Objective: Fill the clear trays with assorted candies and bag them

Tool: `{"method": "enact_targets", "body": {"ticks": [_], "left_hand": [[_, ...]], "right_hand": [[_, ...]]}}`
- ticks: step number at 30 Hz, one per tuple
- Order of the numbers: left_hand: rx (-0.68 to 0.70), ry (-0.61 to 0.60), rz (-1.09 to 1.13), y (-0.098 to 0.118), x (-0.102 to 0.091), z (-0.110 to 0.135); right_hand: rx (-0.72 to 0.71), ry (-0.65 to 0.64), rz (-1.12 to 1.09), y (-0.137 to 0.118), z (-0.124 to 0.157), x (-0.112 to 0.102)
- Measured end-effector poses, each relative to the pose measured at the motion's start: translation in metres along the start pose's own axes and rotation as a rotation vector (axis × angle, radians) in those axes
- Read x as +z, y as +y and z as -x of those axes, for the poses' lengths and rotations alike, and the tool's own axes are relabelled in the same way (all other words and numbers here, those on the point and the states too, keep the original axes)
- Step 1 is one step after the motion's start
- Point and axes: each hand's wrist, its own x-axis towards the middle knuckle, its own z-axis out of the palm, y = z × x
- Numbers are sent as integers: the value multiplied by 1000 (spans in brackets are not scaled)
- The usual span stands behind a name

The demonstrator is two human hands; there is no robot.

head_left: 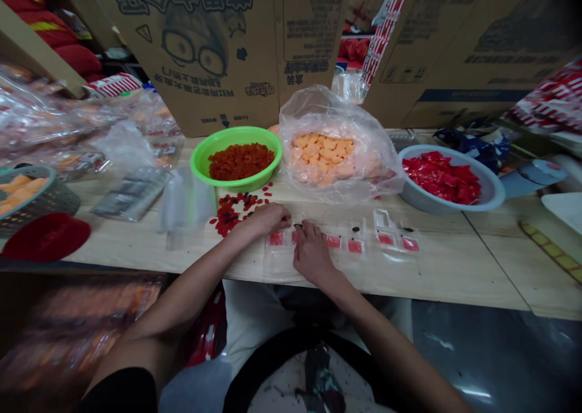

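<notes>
Fingertips of left hand (268,219) and right hand (311,252) meet over the clear packet strip (364,243); whether either grips anything is too small to tell, and so are the dark specks (356,228) further right on it. Grey basket (40,204) is cut by the left edge, white object (566,210) by the right, cardboard boxes (218,49) by the top. Far-left plastic bags (50,119) and near-left orange mass (82,328) are blurred, contents unreadable.
</notes>
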Motion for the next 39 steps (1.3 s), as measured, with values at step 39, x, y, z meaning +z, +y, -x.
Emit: {"method": "enact_targets", "body": {"ticks": [39], "left_hand": [[45, 200, 273, 57, 6, -57]], "right_hand": [[121, 121, -165, 49, 22, -51]]}}
